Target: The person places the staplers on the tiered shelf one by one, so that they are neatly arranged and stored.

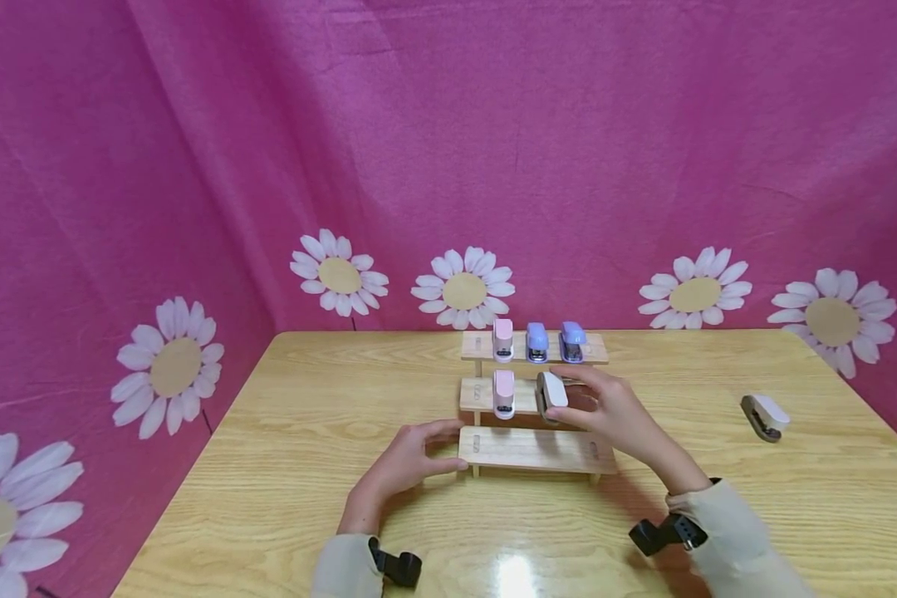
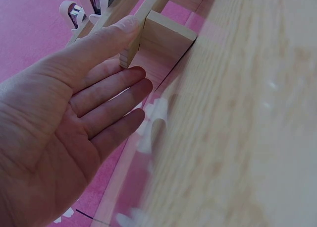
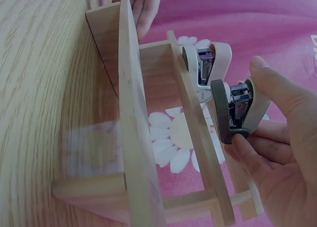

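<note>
A three-tier wooden stand (image 1: 531, 448) sits on the table. My left hand (image 1: 411, 457) holds the left end of its lowest board, thumb at the front edge and index finger at the back; the other fingers extend loosely in the left wrist view. My right hand (image 1: 613, 411) grips a white and dark grey mini stapler (image 3: 220, 113) by its sides at the middle tier. Whether it touches the board cannot be told. Left of it on that tier stands a pink stapler (image 1: 504, 394). The top tier bears another pink stapler (image 1: 502, 340) and two purple staplers (image 1: 536, 342).
Another white and grey stapler (image 1: 766, 417) lies on the wooden table (image 1: 329, 399), well to the right of the stand. A magenta cloth (image 1: 538, 166) with daisies hangs behind the table and along its sides. Black camera straps circle both wrists.
</note>
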A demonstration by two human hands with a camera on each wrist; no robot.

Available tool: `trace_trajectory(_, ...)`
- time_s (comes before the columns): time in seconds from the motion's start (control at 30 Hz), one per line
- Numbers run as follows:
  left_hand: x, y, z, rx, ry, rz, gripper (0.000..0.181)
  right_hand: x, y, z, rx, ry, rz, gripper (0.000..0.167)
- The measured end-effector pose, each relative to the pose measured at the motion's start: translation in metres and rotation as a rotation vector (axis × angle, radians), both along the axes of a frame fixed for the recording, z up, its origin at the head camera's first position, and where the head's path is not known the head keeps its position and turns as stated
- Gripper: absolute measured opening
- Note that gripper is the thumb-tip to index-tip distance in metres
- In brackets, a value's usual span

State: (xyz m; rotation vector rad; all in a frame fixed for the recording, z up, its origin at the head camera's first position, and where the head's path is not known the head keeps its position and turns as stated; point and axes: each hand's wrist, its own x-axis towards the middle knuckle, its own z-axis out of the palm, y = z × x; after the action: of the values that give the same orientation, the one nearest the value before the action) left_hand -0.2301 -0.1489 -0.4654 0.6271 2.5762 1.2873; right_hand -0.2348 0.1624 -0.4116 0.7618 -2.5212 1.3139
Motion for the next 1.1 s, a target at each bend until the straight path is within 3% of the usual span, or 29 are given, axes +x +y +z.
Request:
trace_trajectory(0.37, 0.001, 0.001, 0.0, 0.002, 0.0, 0.003, 0.063, -0.007, -0.009, -0.005, 0.099, 0.094, -0.05, 0.056)
trace_trajectory(0.77, 0.0, -0.001, 0.0, 0.0, 0.004, -0.001, 0.063, -0.01, -0.013, -0.003, 0.1, 0.002, -0.061, 0.057)
trace_trajectory(1.1, 0.0, 0.0, 0.0, -0.008, 0.003, 0.001, 0.063, -0.011, -0.014, -0.004, 0.163, -0.015, -0.09, 0.059)
